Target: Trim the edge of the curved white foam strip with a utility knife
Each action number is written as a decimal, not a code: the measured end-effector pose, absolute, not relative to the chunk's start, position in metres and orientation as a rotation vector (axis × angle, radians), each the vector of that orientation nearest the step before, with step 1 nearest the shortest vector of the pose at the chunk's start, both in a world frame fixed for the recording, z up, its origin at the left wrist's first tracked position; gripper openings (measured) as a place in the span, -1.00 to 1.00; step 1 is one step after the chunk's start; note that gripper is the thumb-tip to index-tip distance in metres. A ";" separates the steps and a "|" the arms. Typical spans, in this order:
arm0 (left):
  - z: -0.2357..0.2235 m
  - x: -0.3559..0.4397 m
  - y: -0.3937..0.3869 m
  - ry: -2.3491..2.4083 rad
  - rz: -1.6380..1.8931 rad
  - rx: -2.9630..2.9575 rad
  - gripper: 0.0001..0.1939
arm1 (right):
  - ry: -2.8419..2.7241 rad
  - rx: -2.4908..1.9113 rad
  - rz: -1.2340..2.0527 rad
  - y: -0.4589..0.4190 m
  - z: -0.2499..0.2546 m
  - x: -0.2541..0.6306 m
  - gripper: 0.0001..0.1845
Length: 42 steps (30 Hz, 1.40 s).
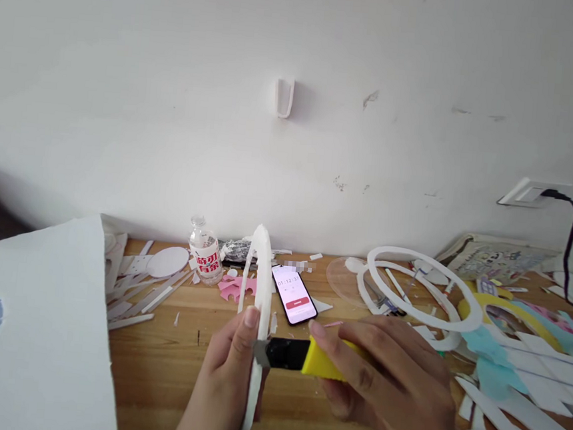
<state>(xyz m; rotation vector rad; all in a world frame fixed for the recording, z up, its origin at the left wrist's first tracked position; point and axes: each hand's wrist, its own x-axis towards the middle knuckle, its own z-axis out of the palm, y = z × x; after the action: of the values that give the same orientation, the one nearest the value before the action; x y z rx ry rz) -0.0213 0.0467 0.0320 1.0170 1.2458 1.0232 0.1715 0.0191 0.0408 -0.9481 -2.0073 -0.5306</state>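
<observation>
My left hand [225, 377] grips a thin white foam-board ring [262, 273], held upright and seen edge-on above the wooden desk [162, 371]. My right hand [387, 378] is closed round a yellow and black utility knife [299, 355]. The knife's blade tip touches the ring's edge just beside my left thumb. Both hands are low in the middle of the view, close together.
A phone [293, 294] with a timer screen lies behind the ring. A small water bottle [205, 255] stands at the back. White foam rings [418, 290], strips and coloured offcuts litter the right side. A large white board [40, 327] covers the left. A wall socket with black cable [568, 233] is at right.
</observation>
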 end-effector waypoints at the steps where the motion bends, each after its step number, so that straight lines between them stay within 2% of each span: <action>1: 0.032 -0.021 0.047 1.236 1.014 1.022 -0.35 | -2.014 -0.946 -0.526 0.020 0.041 0.173 -0.62; 8: 0.028 -0.020 0.047 1.247 1.090 0.974 -0.37 | -2.016 -0.938 -0.510 0.023 0.037 0.172 -0.59; 21: 0.031 -0.014 0.048 1.112 0.942 0.976 -0.35 | -2.015 -0.913 -0.566 0.025 0.037 0.176 -0.61; 30: 0.034 -0.014 0.048 1.148 0.920 0.998 -0.33 | -2.028 -0.894 -0.575 0.027 0.037 0.179 -0.61; 38: 0.031 -0.014 0.047 0.985 0.968 0.931 -0.37 | -2.038 -0.900 -0.553 0.027 0.038 0.186 -0.57; 42: 0.028 -0.017 0.046 1.096 0.972 0.988 -0.35 | -2.042 -0.882 -0.565 0.024 0.041 0.179 -0.60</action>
<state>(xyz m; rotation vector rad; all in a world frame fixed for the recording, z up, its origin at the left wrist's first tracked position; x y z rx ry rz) -0.0170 0.0458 0.0282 0.9884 1.0961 0.9720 0.1789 0.0235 0.0406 -0.8824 -2.0417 -0.5649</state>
